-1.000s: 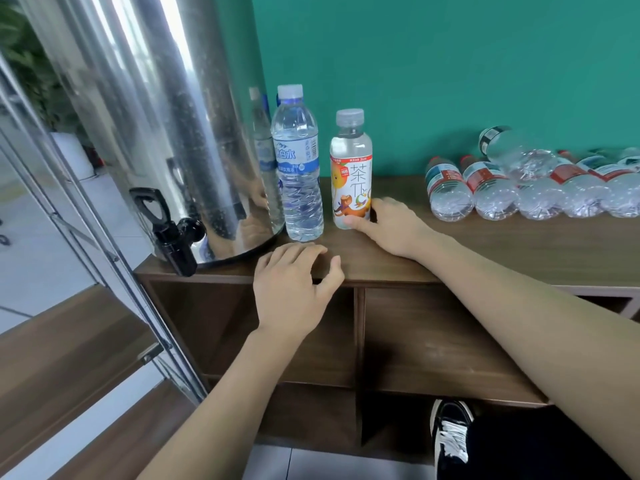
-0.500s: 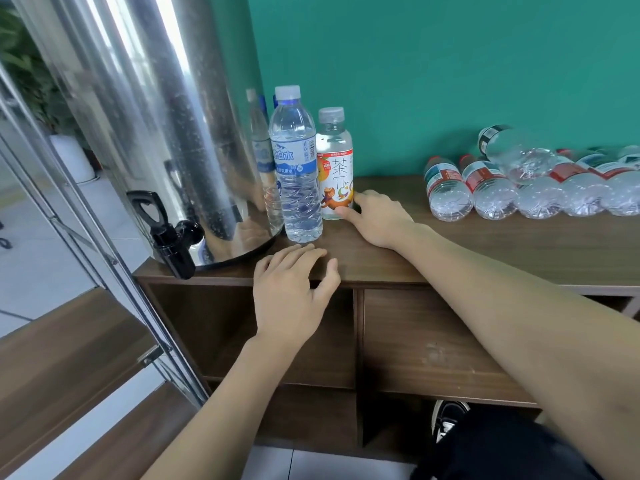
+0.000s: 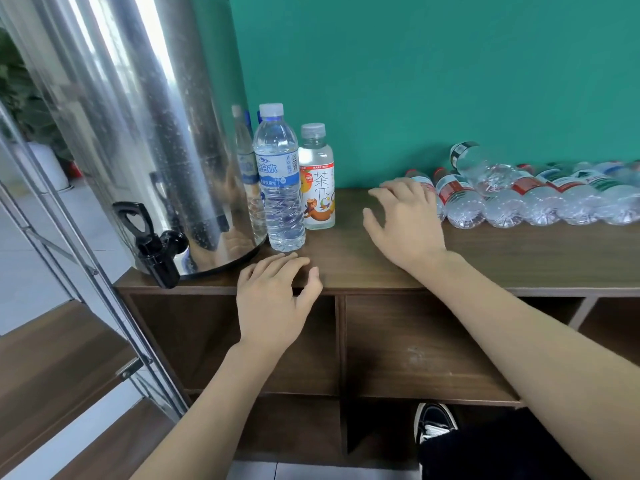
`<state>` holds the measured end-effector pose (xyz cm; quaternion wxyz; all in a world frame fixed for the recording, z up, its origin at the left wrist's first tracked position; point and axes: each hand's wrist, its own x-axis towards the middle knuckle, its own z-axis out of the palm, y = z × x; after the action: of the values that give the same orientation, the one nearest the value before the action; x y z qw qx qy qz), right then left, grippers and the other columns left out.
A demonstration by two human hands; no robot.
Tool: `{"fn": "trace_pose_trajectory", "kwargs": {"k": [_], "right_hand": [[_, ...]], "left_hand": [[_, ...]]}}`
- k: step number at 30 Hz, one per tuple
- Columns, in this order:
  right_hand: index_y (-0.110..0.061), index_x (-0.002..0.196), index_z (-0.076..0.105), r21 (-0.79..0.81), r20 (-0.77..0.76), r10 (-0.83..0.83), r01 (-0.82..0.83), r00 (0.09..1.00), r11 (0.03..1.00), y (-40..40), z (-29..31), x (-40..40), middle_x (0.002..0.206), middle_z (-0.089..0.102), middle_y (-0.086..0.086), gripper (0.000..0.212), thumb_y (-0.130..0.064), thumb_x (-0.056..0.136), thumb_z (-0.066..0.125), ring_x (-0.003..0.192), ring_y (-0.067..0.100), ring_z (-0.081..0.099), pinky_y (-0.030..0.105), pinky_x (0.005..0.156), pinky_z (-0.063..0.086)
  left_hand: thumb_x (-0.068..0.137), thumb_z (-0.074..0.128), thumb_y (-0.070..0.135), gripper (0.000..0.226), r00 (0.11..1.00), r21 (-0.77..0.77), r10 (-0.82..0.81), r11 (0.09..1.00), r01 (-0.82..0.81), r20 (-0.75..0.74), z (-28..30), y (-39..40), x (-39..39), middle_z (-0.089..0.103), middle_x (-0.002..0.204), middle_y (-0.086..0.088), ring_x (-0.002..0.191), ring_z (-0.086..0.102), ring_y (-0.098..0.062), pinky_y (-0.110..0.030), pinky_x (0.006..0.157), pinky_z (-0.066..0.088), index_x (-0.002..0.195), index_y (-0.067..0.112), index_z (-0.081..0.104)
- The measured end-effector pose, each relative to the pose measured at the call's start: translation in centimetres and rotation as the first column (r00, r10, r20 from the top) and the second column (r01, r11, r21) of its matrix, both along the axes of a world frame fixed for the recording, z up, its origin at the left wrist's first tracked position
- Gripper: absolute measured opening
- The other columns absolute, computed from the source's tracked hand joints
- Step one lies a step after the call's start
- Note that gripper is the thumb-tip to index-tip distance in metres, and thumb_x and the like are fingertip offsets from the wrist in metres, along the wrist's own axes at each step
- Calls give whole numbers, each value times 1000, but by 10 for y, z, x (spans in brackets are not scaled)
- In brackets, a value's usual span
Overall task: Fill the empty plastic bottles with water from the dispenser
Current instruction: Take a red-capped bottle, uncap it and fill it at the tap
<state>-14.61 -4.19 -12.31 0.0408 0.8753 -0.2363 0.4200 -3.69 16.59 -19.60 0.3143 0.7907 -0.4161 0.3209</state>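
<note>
Looming over the left end of the cabinet top (image 3: 519,258), the steel water dispenser (image 3: 131,133) is my biggest worry: its black tap (image 3: 152,244) hangs out past the front left corner, so any bottle I fill must be held in open air below it, and a poor line-up would send water down the shelves onto the floor.

Next, the row of empty plastic bottles (image 3: 540,199) lies on its side along the back edge toward the right end, one bottle (image 3: 481,164) perched on top of the others. Pulling one out carelessly could, I judge, roll the perched one off and scatter its neighbours toward the front edge.

My right hand (image 3: 405,223) hovers, fingers spread wide and holding nothing, with its fingertips at the nearest bottle of that row; I cannot tell whether they touch it. A light empty bottle may skid away from a loose grab.

My left hand (image 3: 273,303) rests flat on the front edge, fingers relaxed, gripping nothing, just in front of the blue-label water bottle (image 3: 278,181). That bottle and the capped tea bottle (image 3: 317,178) stand upright, touching, close beside the dispenser. Both look full, and a careless sweep toward the tap could topple them.
</note>
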Motion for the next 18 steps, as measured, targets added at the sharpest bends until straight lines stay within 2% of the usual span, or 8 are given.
{"fn": "trace_pose_trajectory", "kwargs": {"k": [1, 3, 6, 8, 14, 16, 18], "right_hand": [[-9, 127, 68, -5, -3, -68, 68, 998, 998, -8, 3, -6, 133, 62, 15, 42, -36, 95, 58, 131, 37, 49, 51, 109, 33], [-11, 135, 63, 92, -93, -149, 158, 984, 983, -22, 8, -16, 144, 54, 16, 48, -41, 98, 55, 137, 39, 41, 52, 114, 29], [-13, 142, 56, 244, -240, -78, 138, 968, 960, -29, 7, -25, 153, 45, 13, 54, -47, 101, 51, 144, 35, 32, 53, 117, 28], [-13, 140, 57, 246, -276, -12, 83, 961, 966, -27, 1, -27, 154, 42, 10, 53, -48, 100, 52, 148, 32, 26, 55, 116, 31], [-17, 134, 62, 259, -165, 230, -182, 959, 948, 6, -4, -33, 150, 49, 3, 47, -48, 99, 56, 141, 26, 35, 58, 109, 41], [-19, 134, 63, 257, -116, 323, -286, 939, 923, 18, -6, -37, 145, 55, 0, 44, -46, 100, 56, 136, 22, 40, 53, 110, 41], [-19, 135, 63, 293, -26, 432, -406, 902, 866, 28, -5, -41, 139, 61, -3, 40, -40, 101, 59, 129, 16, 48, 41, 110, 42]], "left_hand": [[97, 51, 47, 41, 1000, 4, 0, 1000, 0, -3, 0, 0, -1, 79, 112, 3, 112, 71, -18, -40, 99, 45, 106, 20, 81], [98, 50, 47, 42, 1000, 16, 3, 1000, -3, -12, 0, 1, -2, 79, 113, 2, 113, 70, -19, -41, 100, 45, 107, 20, 81], [99, 46, 48, 45, 999, 33, -7, 999, 8, -38, 0, 2, -3, 78, 118, 2, 118, 69, -17, -42, 102, 43, 110, 21, 80], [101, 45, 48, 46, 999, 42, -21, 999, 23, -42, -2, 4, -3, 77, 121, 3, 123, 67, -16, -41, 105, 41, 113, 21, 80], [102, 44, 45, 47, 997, 27, -36, 999, 38, -72, -3, 10, -7, 76, 124, -1, 128, 64, -17, -40, 110, 38, 117, 20, 80], [101, 44, 47, 48, 994, 21, -42, 999, 44, -96, -2, 12, -11, 75, 125, -1, 128, 64, -18, -38, 110, 36, 119, 19, 78], [100, 44, 50, 50, 988, -10, -55, 998, 54, -145, 1, 14, -17, 73, 130, -1, 128, 63, -20, -37, 110, 34, 126, 19, 74]]}}
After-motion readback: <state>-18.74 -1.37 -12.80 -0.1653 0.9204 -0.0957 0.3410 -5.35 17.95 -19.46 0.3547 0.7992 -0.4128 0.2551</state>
